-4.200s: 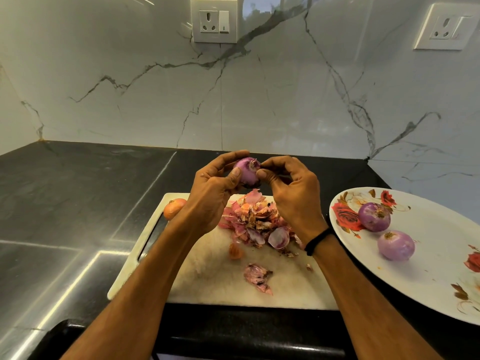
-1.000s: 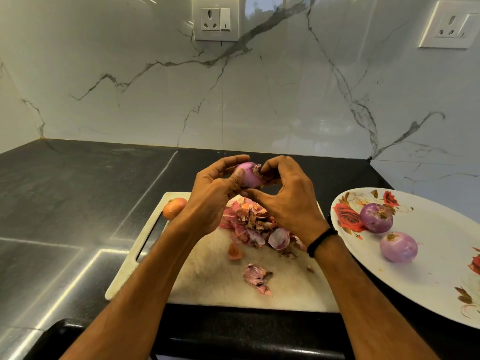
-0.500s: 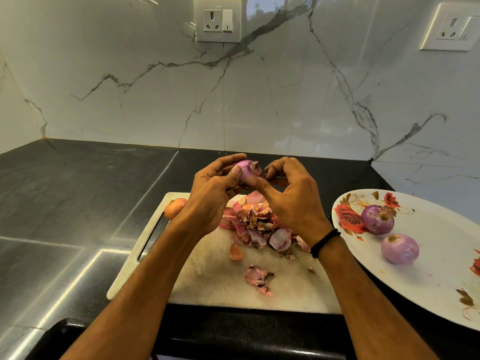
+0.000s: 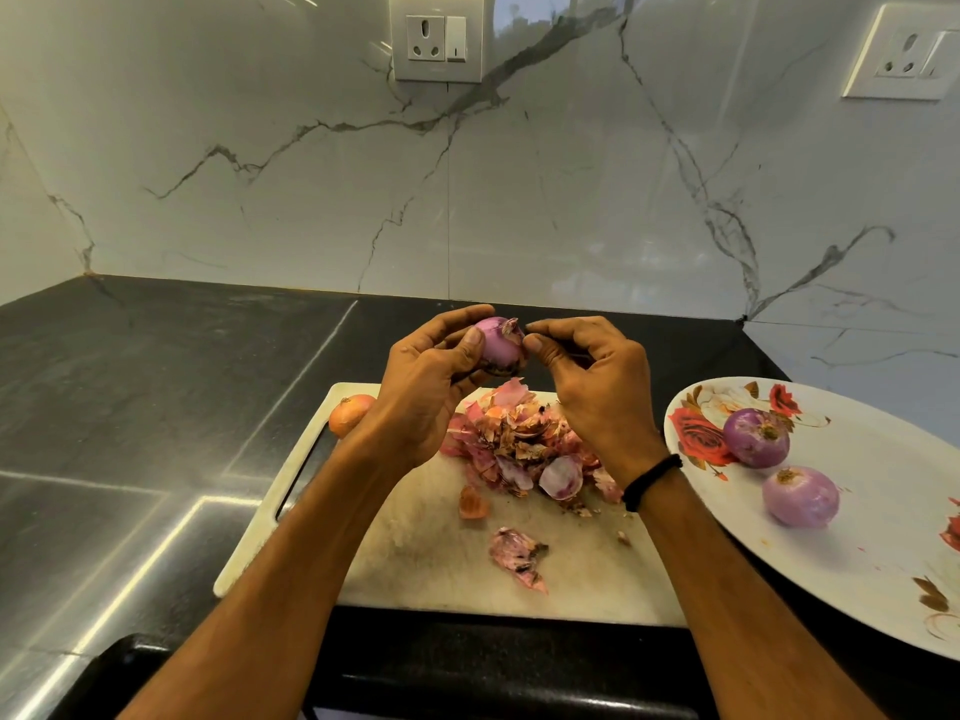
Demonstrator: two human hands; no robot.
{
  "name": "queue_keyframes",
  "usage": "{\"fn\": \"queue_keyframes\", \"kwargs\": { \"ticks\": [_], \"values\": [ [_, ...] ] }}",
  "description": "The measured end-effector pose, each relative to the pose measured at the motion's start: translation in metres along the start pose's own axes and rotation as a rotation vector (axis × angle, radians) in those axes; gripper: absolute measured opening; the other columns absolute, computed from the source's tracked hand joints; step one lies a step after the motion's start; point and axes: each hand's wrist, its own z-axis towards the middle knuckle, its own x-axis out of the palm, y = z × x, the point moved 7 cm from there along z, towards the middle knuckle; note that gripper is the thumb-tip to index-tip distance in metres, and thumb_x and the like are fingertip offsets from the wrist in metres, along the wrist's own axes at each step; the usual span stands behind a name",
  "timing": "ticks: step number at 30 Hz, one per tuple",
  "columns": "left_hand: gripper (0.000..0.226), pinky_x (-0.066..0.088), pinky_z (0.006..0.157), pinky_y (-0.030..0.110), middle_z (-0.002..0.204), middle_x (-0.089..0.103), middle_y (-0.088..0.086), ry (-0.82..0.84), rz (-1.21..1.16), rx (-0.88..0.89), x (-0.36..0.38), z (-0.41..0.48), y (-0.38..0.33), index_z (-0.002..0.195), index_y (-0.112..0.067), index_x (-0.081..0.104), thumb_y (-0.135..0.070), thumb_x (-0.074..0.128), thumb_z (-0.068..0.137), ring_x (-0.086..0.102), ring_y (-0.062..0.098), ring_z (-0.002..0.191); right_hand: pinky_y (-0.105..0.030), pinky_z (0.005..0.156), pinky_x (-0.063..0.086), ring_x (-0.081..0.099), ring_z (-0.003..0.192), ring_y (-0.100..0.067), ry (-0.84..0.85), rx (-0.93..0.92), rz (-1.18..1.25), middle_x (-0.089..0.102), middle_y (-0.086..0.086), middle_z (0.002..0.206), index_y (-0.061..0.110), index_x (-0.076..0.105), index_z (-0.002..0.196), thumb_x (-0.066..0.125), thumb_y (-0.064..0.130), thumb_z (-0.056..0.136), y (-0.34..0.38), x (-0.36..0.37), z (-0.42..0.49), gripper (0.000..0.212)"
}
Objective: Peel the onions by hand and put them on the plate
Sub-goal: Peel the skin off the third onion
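now, from the head view: mid-peel on what looks like the third onion (image 4: 500,345), going by the two peeled onions (image 4: 756,438) lying on the plate (image 4: 883,537). holding it up above the cutting board (image 4: 415,563) in the left grip (image 4: 421,402), fingers and thumb curled round it; mostly bare and purple, with a dry tuft of skin left at the top. curling the right grip (image 4: 587,397) just beside it, thumb tip against the onion's side and forefinger arched over the tuft; can't tell whether any skin is actually pinched. next, most likely: nip that tuft between thumb and forefinger, tear it off, drop it onto the pile of skins (image 4: 519,444) below, then carry the onion across to the right and set it on a bare patch of plate near the other two. calls for a light, close pinch, such thin skin probably tearing short. after that, one unpeeled onion (image 4: 350,414) to fetch from the board's far left corner, partly hidden behind the left wrist. working on a pale board with a slot handle, laid on a dark glossy stone counter (image 4: 156,381), with a loose scrap of skin (image 4: 517,556) near the front edge and the floral plate just to the right. behind, a white marble-look wall (image 4: 311,200) veined in grey, carrying one socket (image 4: 436,39) near the top centre and a second socket (image 4: 904,54) at upper right.
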Motion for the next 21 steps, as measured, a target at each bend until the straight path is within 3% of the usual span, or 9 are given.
{"fn": "queue_keyframes", "kwargs": {
  "ticks": [8, 14, 18, 21],
  "values": [
    [0.03, 0.059, 0.091, 0.042, 0.124, 0.065, 0.016, 0.001, 0.028, 0.006, 0.003, -0.001, 0.001, 0.126, -0.006, 0.062, -0.004, 0.052, 0.098, 0.066, 0.033, 0.112, -0.015, 0.08, 0.054, 0.064, 0.091, -0.011, -0.001, 0.025, -0.012, 0.069, -0.001, 0.097, 0.014, 0.073, 0.098, 0.075, 0.018, 0.084, -0.001, 0.001, 0.0, 0.014],
    [0.029, 0.06, 0.088, 0.038, 0.118, 0.068, 0.012, -0.004, 0.037, -0.003, 0.004, -0.003, 0.0, 0.125, -0.008, 0.063, -0.006, 0.052, 0.098, 0.069, 0.029, 0.107, -0.004, 0.078, 0.047, 0.058, 0.086, -0.004, 0.056, -0.031, -0.099, 0.061, 0.004, 0.097, 0.008, 0.07, 0.102, 0.069, 0.01, 0.09, 0.004, 0.007, -0.004, 0.012],
    [0.026, 0.06, 0.084, 0.036, 0.121, 0.066, 0.015, -0.033, -0.015, -0.035, 0.002, -0.005, 0.001, 0.122, -0.009, 0.064, -0.013, 0.054, 0.099, 0.067, 0.031, 0.109, -0.021, 0.084, 0.056, 0.064, 0.095, -0.01, 0.079, 0.063, 0.018, 0.066, 0.0, 0.103, 0.014, 0.066, 0.107, 0.067, 0.014, 0.092, 0.0, 0.008, -0.004, 0.015],
    [0.031, 0.06, 0.082, 0.034, 0.122, 0.065, 0.016, -0.063, -0.03, -0.053, 0.0, -0.005, 0.001, 0.125, -0.009, 0.064, -0.02, 0.056, 0.097, 0.067, 0.031, 0.107, -0.02, 0.089, 0.055, 0.064, 0.104, -0.007, 0.151, 0.09, 0.097, 0.065, 0.001, 0.113, 0.02, 0.059, 0.123, 0.074, 0.023, 0.087, 0.001, 0.012, -0.004, 0.039]
  ]
}}
